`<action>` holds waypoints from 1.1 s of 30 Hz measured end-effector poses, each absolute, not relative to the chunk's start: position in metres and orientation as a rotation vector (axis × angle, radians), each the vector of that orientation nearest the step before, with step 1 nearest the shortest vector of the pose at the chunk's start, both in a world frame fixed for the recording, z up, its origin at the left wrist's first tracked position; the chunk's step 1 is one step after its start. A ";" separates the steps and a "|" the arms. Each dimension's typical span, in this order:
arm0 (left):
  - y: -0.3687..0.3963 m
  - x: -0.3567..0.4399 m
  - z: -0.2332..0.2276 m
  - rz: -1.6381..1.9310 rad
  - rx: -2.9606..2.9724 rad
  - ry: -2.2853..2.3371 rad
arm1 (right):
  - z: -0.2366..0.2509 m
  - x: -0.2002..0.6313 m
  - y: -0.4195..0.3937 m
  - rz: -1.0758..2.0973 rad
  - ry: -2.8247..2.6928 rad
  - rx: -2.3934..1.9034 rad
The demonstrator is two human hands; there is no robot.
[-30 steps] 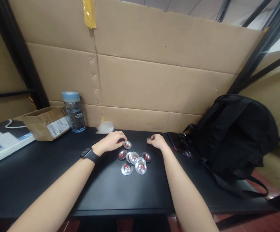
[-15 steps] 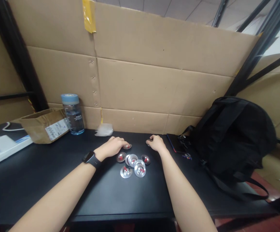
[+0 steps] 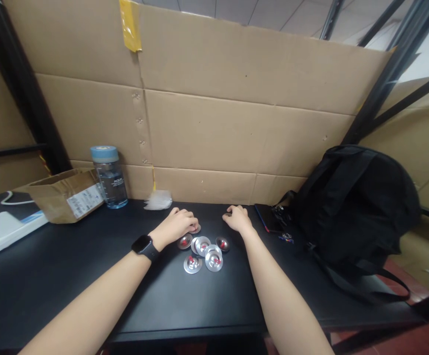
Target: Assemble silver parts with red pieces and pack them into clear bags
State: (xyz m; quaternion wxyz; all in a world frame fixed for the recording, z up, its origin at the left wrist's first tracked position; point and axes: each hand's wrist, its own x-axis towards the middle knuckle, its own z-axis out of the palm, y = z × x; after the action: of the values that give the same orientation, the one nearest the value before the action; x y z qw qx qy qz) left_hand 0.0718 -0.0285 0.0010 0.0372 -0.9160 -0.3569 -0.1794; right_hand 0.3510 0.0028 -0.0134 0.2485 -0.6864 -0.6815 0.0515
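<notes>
Your left hand [image 3: 177,224] now covers the far disc [image 3: 196,229], grip unclear, right hand [image 3: 236,219] curled on a small part as before, the disc pile [image 3: 203,249] on the tabletop [image 3: 89,276] unmoved.

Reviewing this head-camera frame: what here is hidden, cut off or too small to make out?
- Head view: the disc under the left hand shows only its edge; the fingers cover the rest.
- What the right hand touches is hidden by its fingers.
- The red marks on the metal discs are too small to read.
- The label on the cardboard box is too small to read.
- The white device is cut off by the left edge.
</notes>
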 end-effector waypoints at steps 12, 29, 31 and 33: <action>-0.030 0.069 0.009 -0.679 -2.818 -1.104 | -0.006 0.317 -0.012 0.177 -2.146 -1.370; -0.031 0.080 0.006 -0.612 -2.842 -1.008 | 0.009 0.302 -0.029 0.216 -2.201 -1.323; -0.031 0.082 0.007 -0.603 -2.839 -0.997 | 0.008 0.302 -0.029 0.210 -2.205 -1.323; -0.031 0.083 0.009 -0.578 -2.840 -0.983 | 0.007 0.303 -0.028 0.207 -2.209 -1.326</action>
State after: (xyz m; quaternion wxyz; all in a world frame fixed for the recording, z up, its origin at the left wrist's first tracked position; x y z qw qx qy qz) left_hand 0.0830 -0.0307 0.0085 0.0405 -0.9272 -0.3211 -0.1886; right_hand 0.3028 -0.0278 0.0072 0.2748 -0.4932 -0.8218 0.0769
